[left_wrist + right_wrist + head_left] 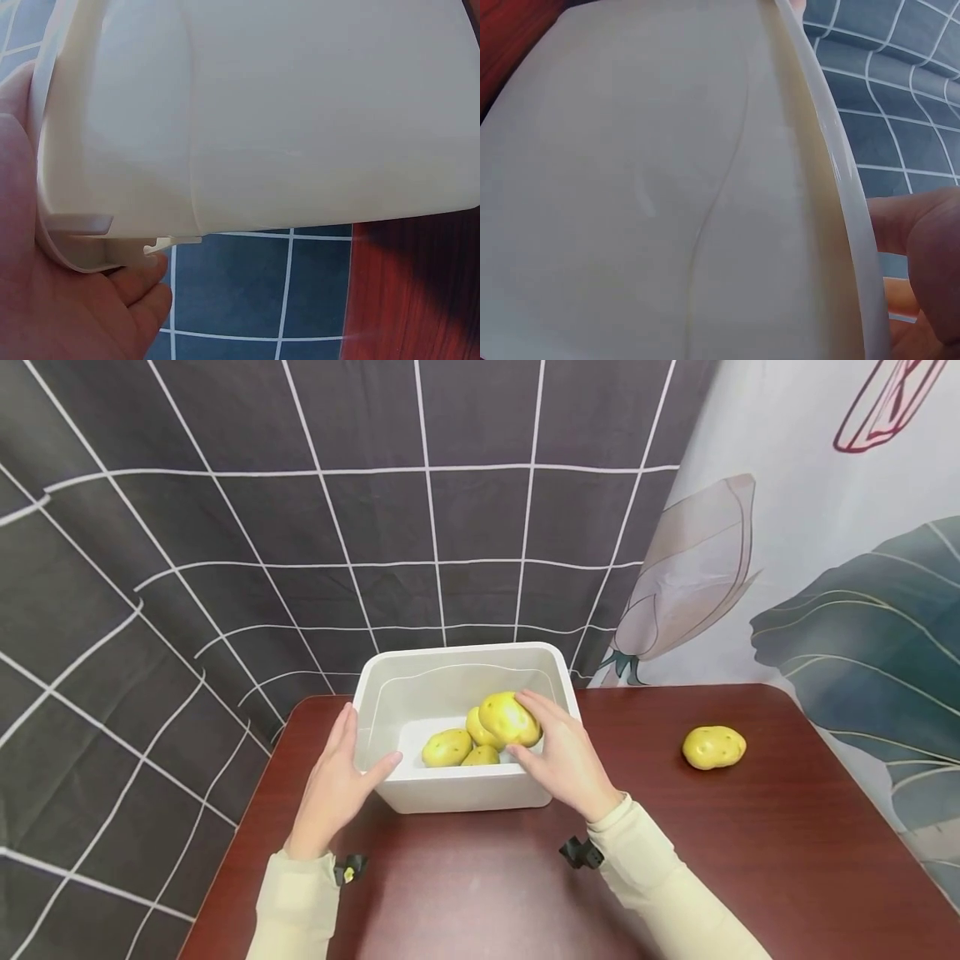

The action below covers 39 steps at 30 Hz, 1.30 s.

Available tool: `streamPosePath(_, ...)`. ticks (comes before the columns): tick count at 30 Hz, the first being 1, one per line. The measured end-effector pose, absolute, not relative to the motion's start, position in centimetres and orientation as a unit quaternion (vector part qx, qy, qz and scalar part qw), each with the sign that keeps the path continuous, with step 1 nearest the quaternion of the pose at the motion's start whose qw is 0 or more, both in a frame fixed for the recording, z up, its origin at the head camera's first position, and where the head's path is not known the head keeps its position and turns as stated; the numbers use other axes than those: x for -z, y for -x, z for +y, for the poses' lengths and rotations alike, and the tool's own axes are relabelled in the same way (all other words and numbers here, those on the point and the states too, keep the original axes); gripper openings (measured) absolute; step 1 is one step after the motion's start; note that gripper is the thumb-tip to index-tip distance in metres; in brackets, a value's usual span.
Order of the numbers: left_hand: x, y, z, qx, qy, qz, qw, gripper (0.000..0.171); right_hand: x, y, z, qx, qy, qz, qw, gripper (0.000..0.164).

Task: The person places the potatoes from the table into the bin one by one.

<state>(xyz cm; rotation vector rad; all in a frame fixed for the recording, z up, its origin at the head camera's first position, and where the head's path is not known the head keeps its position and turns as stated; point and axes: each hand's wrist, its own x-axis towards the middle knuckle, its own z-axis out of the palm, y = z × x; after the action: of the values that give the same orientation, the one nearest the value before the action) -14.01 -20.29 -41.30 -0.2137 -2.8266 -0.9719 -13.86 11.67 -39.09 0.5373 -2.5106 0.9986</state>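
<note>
A white plastic bin [465,793] stands at the table's far edge, with several yellow potatoes [447,748] inside. My right hand [564,762] holds another potato [508,719] over the bin's right side, thumb and fingers on either side of it. At the bin's left front corner is my left hand [333,789], its thumb over the front rim and its fingers along the outer left side. The left wrist view shows fingers [139,289] under the rim. In the right wrist view the bin's wall [630,180] hides most of the right hand's hold.
A single potato [714,747] lies on the right part of the reddish-brown table [480,893]. Dark gridded cloth [375,518] hangs behind and to the left. A pale curtain with a leaf print [810,485] hangs at the right.
</note>
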Motion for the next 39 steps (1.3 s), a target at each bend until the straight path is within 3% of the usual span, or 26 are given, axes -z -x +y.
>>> streamPosePath(17,41.3,13.9,-20.3,0.318,0.073,-0.943,0.07,0.104,38.5,14.8,10.2,-0.335,-0.19,-0.908,0.163,0.064)
streamPosePath(39,41.4,14.0,-20.1,0.317,0.07,-0.943,0.07,0.102,38.4,16.2,8.0,-0.317,-0.195,-0.921,0.112,0.048)
